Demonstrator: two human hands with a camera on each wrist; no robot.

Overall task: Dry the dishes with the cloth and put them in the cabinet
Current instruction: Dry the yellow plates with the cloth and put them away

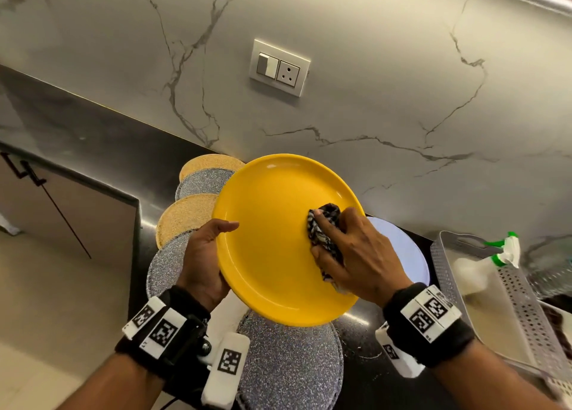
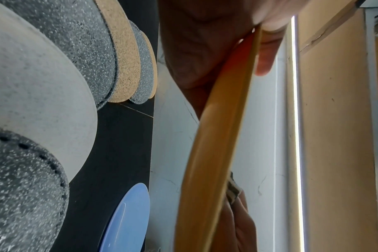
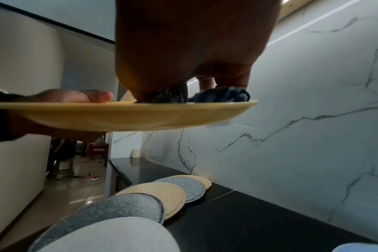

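Observation:
A round yellow plate (image 1: 272,239) is held in the air above the black counter, face up and slightly tilted. My left hand (image 1: 205,255) grips its left rim, thumb on top and fingers underneath. My right hand (image 1: 356,255) presses a bunched dark checked cloth (image 1: 323,233) against the right side of the plate's face, fingers curled over it. The left wrist view has the plate (image 2: 209,153) edge-on with my thumb over the rim. In the right wrist view the cloth (image 3: 222,96) lies on the plate (image 3: 119,116) under my palm.
Overlapping round grey and tan mats (image 1: 185,214) line the black counter (image 1: 365,344) below the plate. A pale blue plate (image 1: 405,255) lies on the counter behind my right hand. A white perforated tray (image 1: 513,295) with a spray bottle (image 1: 501,248) stands at right. The marble wall carries a socket (image 1: 278,67).

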